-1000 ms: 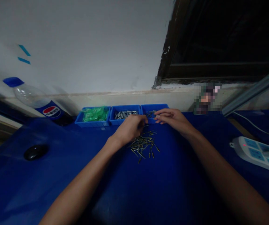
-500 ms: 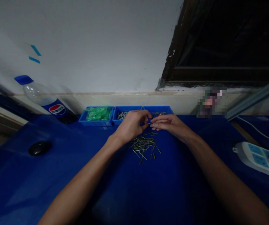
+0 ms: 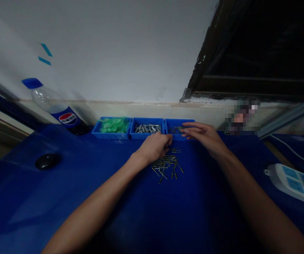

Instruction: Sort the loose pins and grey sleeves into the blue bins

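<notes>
My left hand [image 3: 156, 146] is at the upper left edge of a loose pile of thin metal pins [image 3: 165, 163] with thicker brass-coloured ends. Its fingers are curled closed, and whatever they hold is hidden. Over the right-hand blue bin [image 3: 191, 121] hovers my right hand [image 3: 203, 135], fingers stretched toward the left and slightly apart, with no object visible in them. Inside that bin lie similar thin pins [image 3: 176, 129], close to the right fingertips. The middle blue bin [image 3: 147, 137] contains short silvery metal cylinders [image 3: 148, 128].
At the left of the row, a blue bin [image 3: 111, 136] holds green plastic packets [image 3: 114, 125]. A cola bottle [image 3: 59, 109] stands behind a black mouse [image 3: 47, 161] on the left. On the right lie a white power strip [image 3: 294, 183] and a cable [image 3: 297, 148]. A wall borders the table's back.
My hands have separated from their meeting point above the pile. The right has moved to the right-hand bin and its fingers have opened; the left has lowered toward the pins. The view has shifted slightly.
</notes>
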A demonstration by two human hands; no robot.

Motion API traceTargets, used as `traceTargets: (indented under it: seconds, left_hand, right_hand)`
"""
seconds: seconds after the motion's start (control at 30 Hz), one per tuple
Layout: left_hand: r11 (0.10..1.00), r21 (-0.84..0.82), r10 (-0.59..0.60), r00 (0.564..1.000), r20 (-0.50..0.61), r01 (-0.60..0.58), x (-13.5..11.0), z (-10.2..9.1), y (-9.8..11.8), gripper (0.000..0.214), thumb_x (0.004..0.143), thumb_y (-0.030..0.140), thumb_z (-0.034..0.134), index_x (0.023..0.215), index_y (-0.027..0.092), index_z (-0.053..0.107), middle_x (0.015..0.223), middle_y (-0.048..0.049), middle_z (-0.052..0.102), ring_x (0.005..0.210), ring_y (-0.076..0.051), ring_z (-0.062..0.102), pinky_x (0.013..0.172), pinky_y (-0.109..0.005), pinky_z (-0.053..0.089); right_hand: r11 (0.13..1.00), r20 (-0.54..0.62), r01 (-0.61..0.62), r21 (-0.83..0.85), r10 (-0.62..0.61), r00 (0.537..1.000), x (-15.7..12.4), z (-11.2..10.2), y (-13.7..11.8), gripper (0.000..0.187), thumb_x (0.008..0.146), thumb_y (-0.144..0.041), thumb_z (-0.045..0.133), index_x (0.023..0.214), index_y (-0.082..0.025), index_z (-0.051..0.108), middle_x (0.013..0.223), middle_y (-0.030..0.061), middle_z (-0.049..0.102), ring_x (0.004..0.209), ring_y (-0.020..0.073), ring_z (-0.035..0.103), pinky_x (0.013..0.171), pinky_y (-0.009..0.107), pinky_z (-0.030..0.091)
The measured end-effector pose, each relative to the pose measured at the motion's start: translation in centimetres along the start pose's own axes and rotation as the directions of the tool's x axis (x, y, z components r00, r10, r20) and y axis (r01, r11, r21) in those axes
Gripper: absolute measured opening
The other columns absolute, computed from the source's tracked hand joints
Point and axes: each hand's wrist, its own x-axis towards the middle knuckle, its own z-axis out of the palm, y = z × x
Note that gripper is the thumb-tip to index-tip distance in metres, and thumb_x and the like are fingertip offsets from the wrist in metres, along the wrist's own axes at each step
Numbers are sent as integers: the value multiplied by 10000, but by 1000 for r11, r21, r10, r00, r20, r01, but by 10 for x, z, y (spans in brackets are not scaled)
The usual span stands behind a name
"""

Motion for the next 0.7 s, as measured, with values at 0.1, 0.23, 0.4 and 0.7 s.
traceTargets:
  seconds: [0.1,0.23,0.4,0.7]
  left_hand:
    - [998,55,-30,998,51,27,0,7,3,193,848,60,646,998,179,672,829,-53,705,725,-190,655,627,-297,404]
    - [994,103,-42,997,71,34,0,13,4,164,918,70,569,972,189,668,798,-57,673,682,-197,628,615,-306,381]
    - [996,87,20,999,32,-22,-1,9,-1,160,999,128,497,964,187,641,752,-37,632,616,-164,556,605,-303,359]
    - [957,-207,133,941,-312,-204,3,-19,-14,168,851,76,669,995,161,664,938,-35,724,789,-132,662,747,-267,525]
  right_hand:
    - [1000,-46,-4,3,4,999,2,-5,1,375,796,-415,815,1128,-241,798,995,89,835,944,283,787,907,490,611]
    - [1000,-14,8,7,-8,1000,3,-5,2,249,797,-395,809,998,-249,813,982,80,831,918,272,786,911,484,610]
    - [1000,36,-15,4,15,999,2,-3,2,208,803,-382,791,970,-260,806,932,66,831,904,268,784,887,477,610]
    - [1000,127,-9,-22,12,992,3,-1,6,169,816,-366,785,949,-267,819,932,71,825,860,256,772,804,440,597]
